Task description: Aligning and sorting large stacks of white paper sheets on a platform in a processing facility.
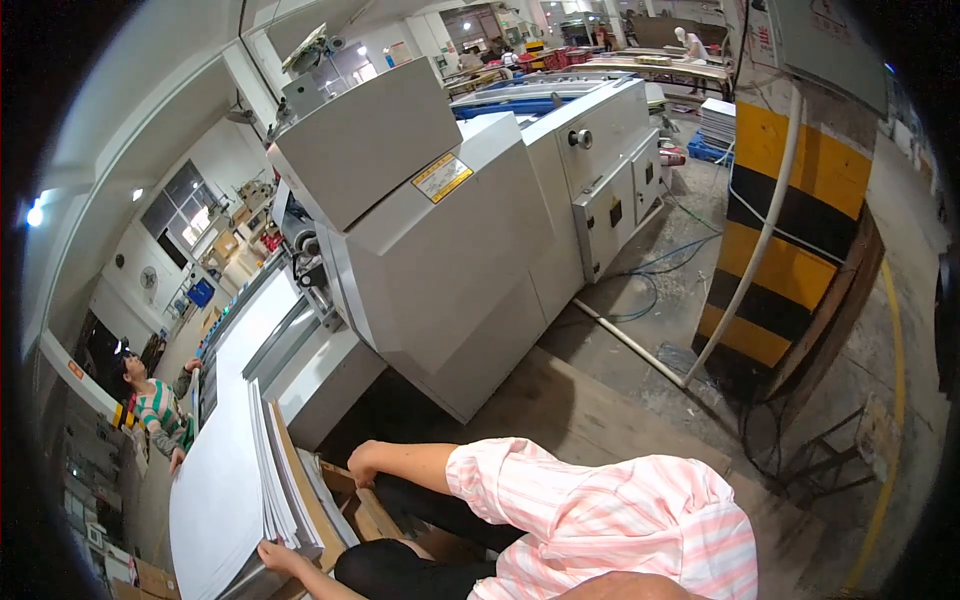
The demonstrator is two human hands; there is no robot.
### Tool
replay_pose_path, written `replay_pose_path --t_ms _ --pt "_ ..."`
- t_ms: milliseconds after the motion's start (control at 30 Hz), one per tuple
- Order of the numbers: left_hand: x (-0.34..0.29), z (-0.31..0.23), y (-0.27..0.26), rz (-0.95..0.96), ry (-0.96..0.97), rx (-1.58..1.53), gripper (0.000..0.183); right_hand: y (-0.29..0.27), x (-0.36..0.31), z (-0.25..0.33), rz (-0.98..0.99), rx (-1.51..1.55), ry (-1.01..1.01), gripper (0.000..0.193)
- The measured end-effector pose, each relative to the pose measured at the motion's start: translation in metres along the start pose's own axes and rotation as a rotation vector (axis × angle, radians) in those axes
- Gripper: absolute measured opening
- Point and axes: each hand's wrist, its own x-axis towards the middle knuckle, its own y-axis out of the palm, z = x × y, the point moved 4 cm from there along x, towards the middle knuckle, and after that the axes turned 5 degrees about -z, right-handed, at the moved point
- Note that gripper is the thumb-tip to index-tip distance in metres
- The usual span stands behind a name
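A tall stack of large white sheets [215,480] stands at the lower left, its near edge fanned into uneven layers. My left hand [283,557] is at the stack's near corner, its fingers closed on the sheet edges. Brown board [290,470] stands along the stack's right side. My right hand [364,464] is bent down at the wrist beside the board and some wooden pieces [372,515], close to my black-clad leg. Its fingers are hidden. The pink striped sleeve [500,480] covers my right upper arm.
A big grey machine [440,270] rises directly ahead. Across the stack, a co-worker in a striped shirt [160,410] has a hand at its far edge. To the right stand a yellow-and-black striped pillar [780,250] and a pale pipe [640,350]; blue hoses lie on the floor.
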Motion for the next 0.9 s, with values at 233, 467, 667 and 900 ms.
replay_pose_path --t_ms 233,467,667,900 --pt "-0.001 -0.004 -0.002 0.059 -0.031 -0.051 0.028 -0.018 -0.009 0.005 -0.058 -0.039 -0.068 0.044" --pt "-0.02 -0.03 0.014 0.065 -0.022 -0.006 0.015 -0.014 0.016 -0.013 0.02 -0.05 -0.033 0.053" --pt "-0.027 -0.021 -0.007 -0.055 -0.003 -0.057 0.013 0.009 0.017 -0.004 0.021 0.009 -0.089 0.052" --pt "-0.029 -0.027 0.007 -0.266 0.046 0.102 0.018 0.002 0.018 0.003 0.141 -0.061 -0.108 0.041"
